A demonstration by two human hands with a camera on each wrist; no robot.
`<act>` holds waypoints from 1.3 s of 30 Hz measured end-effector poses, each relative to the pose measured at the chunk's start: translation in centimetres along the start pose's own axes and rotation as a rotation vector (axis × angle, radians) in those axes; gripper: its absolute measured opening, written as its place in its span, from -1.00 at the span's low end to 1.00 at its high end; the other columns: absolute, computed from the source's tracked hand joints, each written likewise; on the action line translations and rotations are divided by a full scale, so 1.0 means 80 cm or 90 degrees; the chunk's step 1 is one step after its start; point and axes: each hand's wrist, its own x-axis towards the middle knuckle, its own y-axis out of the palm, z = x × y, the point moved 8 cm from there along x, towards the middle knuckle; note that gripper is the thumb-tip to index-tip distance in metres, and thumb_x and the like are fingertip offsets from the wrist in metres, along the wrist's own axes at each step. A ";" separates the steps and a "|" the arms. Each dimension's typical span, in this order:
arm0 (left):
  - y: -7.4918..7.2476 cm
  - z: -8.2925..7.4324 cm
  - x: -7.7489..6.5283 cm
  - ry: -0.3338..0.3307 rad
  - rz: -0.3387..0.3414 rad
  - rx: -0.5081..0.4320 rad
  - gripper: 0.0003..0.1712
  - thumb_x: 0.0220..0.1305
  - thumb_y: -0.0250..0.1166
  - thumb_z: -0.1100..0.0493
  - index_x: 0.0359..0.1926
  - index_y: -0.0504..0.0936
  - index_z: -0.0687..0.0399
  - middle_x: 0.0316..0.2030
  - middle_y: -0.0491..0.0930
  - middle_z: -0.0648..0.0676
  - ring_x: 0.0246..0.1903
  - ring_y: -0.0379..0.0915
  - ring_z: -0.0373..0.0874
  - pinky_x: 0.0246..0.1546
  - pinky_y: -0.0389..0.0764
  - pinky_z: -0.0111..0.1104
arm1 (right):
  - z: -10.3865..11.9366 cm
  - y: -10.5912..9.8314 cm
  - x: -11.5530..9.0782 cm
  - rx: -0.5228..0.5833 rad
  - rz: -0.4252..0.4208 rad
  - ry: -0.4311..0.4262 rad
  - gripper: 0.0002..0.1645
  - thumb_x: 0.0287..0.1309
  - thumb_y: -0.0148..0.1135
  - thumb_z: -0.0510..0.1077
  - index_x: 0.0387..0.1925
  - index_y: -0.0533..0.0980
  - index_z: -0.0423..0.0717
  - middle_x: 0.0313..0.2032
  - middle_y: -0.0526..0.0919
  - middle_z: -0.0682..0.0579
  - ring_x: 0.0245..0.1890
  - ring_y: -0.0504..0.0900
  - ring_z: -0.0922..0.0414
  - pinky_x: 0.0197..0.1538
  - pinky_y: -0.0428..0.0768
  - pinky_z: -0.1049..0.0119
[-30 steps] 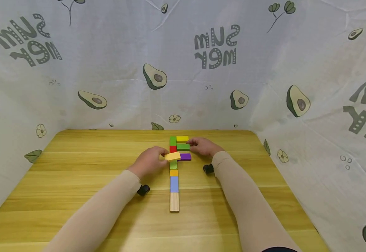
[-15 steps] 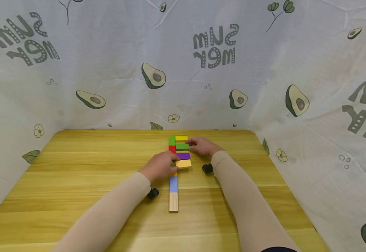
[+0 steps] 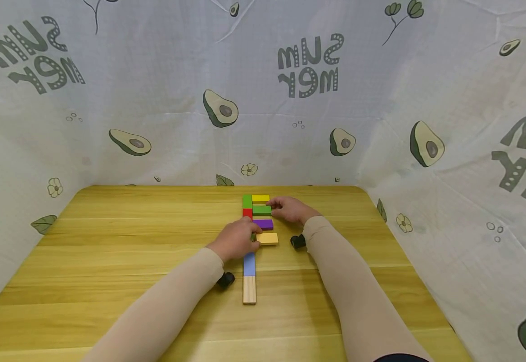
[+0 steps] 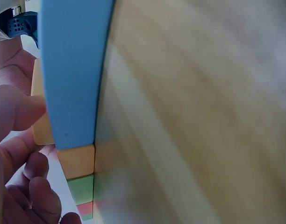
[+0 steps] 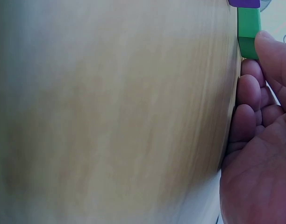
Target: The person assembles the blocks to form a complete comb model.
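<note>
My left hand [image 3: 235,240] pinches a pale yellow-orange block [image 3: 268,239] between thumb and fingers, to the right of a column of blocks. In the left wrist view the thumb presses that block [image 4: 39,122] just behind the blue block [image 4: 75,74]. My right hand [image 3: 292,208] holds the outer end of a dark green block [image 3: 261,211]; its thumb lies on the block in the right wrist view. A purple block [image 3: 263,224] lies between those two, and a yellow block [image 3: 260,198] lies farthest back. The column's middle is hidden by my left hand.
A column of blocks runs front to back on the wooden table [image 3: 131,261]: plain wood [image 3: 249,290] nearest, light blue, then red [image 3: 247,212] and green [image 3: 247,201] at the back. A printed cloth [image 3: 267,146] hangs around the table's back and sides.
My left hand has carried the yellow-orange block rightward over the column and toward me, to a place in front of the purple block. My right hand has stayed at the dark green block.
</note>
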 end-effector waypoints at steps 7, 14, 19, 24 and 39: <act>0.002 0.003 0.002 -0.010 0.007 0.014 -0.60 0.34 0.46 0.00 0.13 0.77 0.02 -0.07 0.54 0.03 -0.19 0.48 -0.10 0.00 0.59 -0.21 | 0.000 0.000 0.000 -0.004 -0.001 0.002 -0.50 0.53 0.16 -0.10 0.42 0.49 -0.03 0.11 0.59 -0.07 0.08 0.48 -0.02 0.33 0.45 0.04; 0.004 0.006 0.003 -0.025 0.012 -0.006 -0.61 0.33 0.46 0.02 0.13 0.77 0.02 -0.06 0.55 0.05 -0.19 0.47 -0.09 0.01 0.58 -0.17 | -0.002 0.000 0.003 0.008 -0.002 0.014 -0.50 0.53 0.17 -0.10 0.42 0.49 -0.03 0.14 0.58 -0.07 0.12 0.48 -0.03 0.39 0.44 0.01; 0.004 0.007 0.004 -0.033 0.016 -0.001 -0.60 0.33 0.45 0.03 0.14 0.76 0.02 -0.02 0.57 0.08 -0.16 0.49 -0.09 0.07 0.59 -0.14 | -0.002 0.000 0.003 0.014 -0.003 0.017 -0.50 0.54 0.16 -0.12 0.42 0.49 -0.05 0.14 0.58 -0.09 0.12 0.48 -0.03 0.40 0.43 0.01; 0.004 0.006 0.003 -0.038 0.020 0.001 -0.59 0.33 0.44 0.03 0.16 0.76 0.02 0.00 0.58 0.09 -0.14 0.50 -0.08 0.09 0.60 -0.13 | -0.002 0.001 0.003 0.013 -0.002 0.014 -0.50 0.53 0.17 -0.12 0.41 0.49 -0.05 0.13 0.59 -0.08 0.11 0.48 -0.03 0.39 0.44 0.01; 0.003 0.007 0.002 -0.054 0.017 -0.020 -0.64 0.35 0.44 -0.04 0.10 0.78 -0.05 -0.02 0.58 0.05 -0.15 0.49 -0.11 0.06 0.56 -0.12 | -0.003 0.001 0.003 0.037 -0.006 0.015 -0.52 0.51 0.18 -0.15 0.38 0.51 -0.05 0.06 0.57 -0.07 0.08 0.47 -0.02 0.31 0.44 0.06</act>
